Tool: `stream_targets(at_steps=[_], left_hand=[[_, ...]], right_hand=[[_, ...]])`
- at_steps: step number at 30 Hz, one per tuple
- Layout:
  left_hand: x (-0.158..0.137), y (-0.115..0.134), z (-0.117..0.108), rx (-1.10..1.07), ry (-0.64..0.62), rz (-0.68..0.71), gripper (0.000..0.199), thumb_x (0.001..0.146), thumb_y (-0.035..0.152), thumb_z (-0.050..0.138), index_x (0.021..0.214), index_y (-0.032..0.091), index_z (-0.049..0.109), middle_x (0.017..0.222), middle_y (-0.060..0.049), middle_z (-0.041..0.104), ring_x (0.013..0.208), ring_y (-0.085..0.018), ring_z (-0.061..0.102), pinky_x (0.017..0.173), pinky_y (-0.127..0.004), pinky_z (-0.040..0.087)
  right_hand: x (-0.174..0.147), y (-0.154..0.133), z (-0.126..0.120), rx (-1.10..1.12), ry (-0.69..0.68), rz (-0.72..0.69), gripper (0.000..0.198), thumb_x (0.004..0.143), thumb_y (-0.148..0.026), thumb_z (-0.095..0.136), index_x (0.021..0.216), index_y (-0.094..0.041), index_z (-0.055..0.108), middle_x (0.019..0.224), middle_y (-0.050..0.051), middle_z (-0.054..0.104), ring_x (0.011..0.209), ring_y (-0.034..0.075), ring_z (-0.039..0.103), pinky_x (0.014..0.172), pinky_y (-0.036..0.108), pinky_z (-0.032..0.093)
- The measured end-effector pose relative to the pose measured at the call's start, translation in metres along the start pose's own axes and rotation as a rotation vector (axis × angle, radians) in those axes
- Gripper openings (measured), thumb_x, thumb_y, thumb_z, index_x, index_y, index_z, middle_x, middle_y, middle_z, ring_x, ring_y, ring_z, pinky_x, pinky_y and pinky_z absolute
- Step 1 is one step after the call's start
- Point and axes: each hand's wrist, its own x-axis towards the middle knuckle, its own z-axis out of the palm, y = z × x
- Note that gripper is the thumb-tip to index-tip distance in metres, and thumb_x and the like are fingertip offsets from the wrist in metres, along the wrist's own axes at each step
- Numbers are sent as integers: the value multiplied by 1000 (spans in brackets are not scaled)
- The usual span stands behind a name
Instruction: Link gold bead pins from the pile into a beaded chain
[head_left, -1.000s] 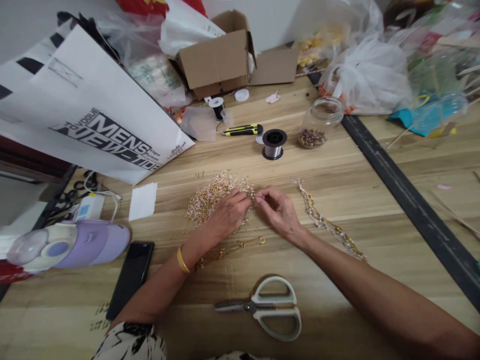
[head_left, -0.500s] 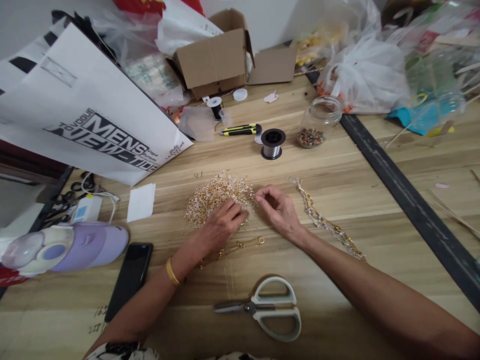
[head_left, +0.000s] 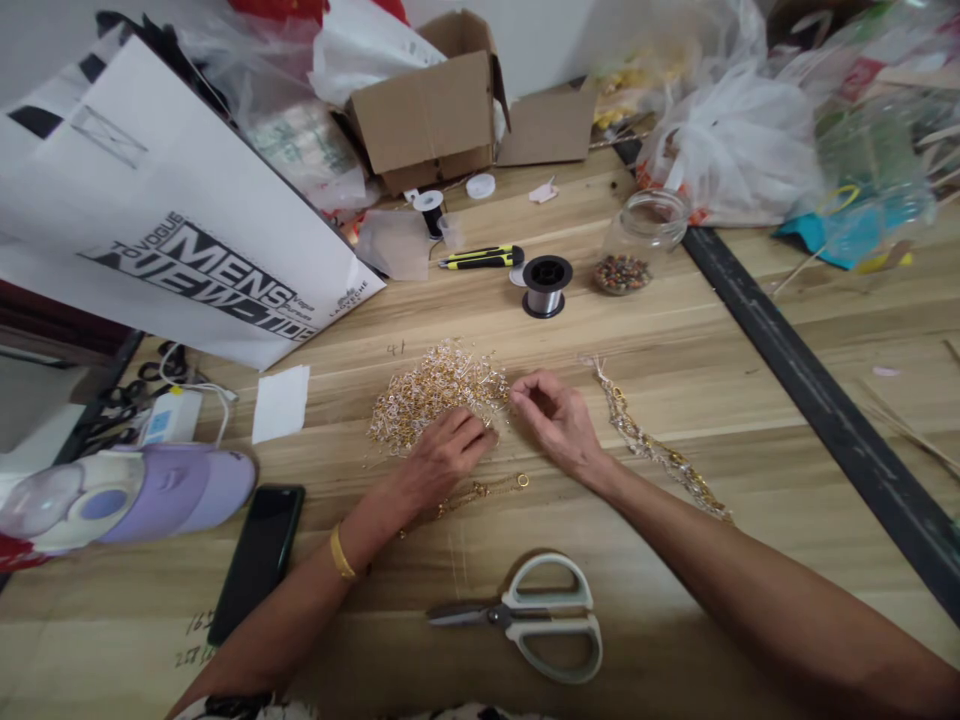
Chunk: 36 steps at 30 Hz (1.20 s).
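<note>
A heap of small gold and clear beads [head_left: 431, 385] lies on the wooden table. My left hand [head_left: 450, 445] rests at the heap's lower right edge with its fingers curled together; what they pinch is too small to make out. Just right of the heap, my right hand [head_left: 555, 415] has thumb and forefinger pressed together at the tips, on something I cannot make out. Below my left hand runs a gold chain [head_left: 484, 490] ending in a ring. A bundle of gold and clear strands [head_left: 652, 445] lies to the right of my right hand.
White-handled scissors [head_left: 551, 615] lie near the front. Behind the beads are a wire spool [head_left: 545, 285], a box cutter [head_left: 481, 257] and a glass jar [head_left: 645, 240]. A phone [head_left: 259, 560], a purple bottle [head_left: 172, 490] and a white bag [head_left: 195, 220] stand or lie left.
My left hand has shifted very slightly at the edge of the bead heap. My right hand keeps its place and its pinch.
</note>
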Motion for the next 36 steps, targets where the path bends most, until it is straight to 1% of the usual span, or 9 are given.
stream_targets(at_steps=[2, 4, 7, 10, 13, 16, 22, 29, 36], left_hand=[[0, -1, 1, -94, 25, -27, 19, 90, 9, 46, 97, 11, 64, 84, -8, 62, 86, -19, 52, 79, -32, 48], [1, -2, 1, -210, 95, -93, 17, 89, 8, 49, 95, 12, 64, 84, -8, 64, 87, -19, 54, 80, -33, 49], [3, -3, 1, -374, 229, -235, 12, 87, 11, 54, 91, 14, 65, 84, -7, 67, 85, -18, 57, 80, -33, 49], [7, 0, -2, -538, 326, -421, 7, 84, 14, 61, 84, 16, 68, 82, -5, 70, 81, -17, 62, 79, -32, 50], [10, 6, -3, -716, 355, -633, 4, 80, 16, 66, 80, 16, 69, 81, -5, 72, 78, -16, 65, 77, -29, 52], [10, 9, -1, -879, 358, -770, 5, 77, 19, 68, 80, 17, 71, 81, -4, 73, 76, -16, 66, 75, -28, 53], [12, 7, 1, -1065, 416, -880, 6, 73, 20, 71, 76, 15, 73, 78, -4, 73, 74, -16, 66, 74, -27, 52], [11, 6, 1, -1194, 407, -923, 6, 69, 19, 73, 74, 15, 73, 76, -4, 72, 72, -14, 64, 70, -25, 50], [8, 6, 4, -1280, 408, -1003, 11, 65, 21, 76, 74, 15, 74, 74, -3, 73, 69, -14, 64, 70, -25, 51]], right_hand=[[0, 0, 0, 0, -5, 1, 12, 87, -27, 54, 84, -17, 60, 77, 2, 59, 72, 14, 54, 66, 26, 42], [0, -1, -1, -1, -6, 2, 12, 87, -28, 54, 84, -17, 60, 76, 2, 59, 71, 14, 54, 65, 26, 41], [0, -2, -1, -2, -9, 5, 13, 87, -29, 55, 84, -17, 60, 76, 2, 59, 70, 14, 54, 65, 26, 41], [0, -2, -1, -18, -16, -25, 12, 87, -28, 54, 85, -18, 60, 76, 2, 59, 70, 14, 53, 64, 26, 41], [0, -2, 0, -64, -33, -116, 11, 88, -26, 53, 82, -18, 59, 75, 2, 58, 69, 14, 52, 64, 26, 41], [-1, -3, 1, -109, -53, -167, 11, 89, -24, 51, 83, -19, 58, 74, 2, 57, 69, 15, 53, 65, 27, 42], [-6, -7, 2, -176, -141, -279, 10, 91, -22, 49, 87, -19, 58, 78, 4, 59, 72, 16, 54, 66, 29, 44], [-8, -13, 4, -199, -211, -403, 9, 92, -19, 50, 91, -18, 59, 81, 5, 62, 74, 16, 56, 67, 29, 46], [-8, -11, 5, -241, -203, -412, 9, 92, -22, 52, 89, -19, 60, 80, 5, 63, 74, 16, 57, 68, 31, 47]])
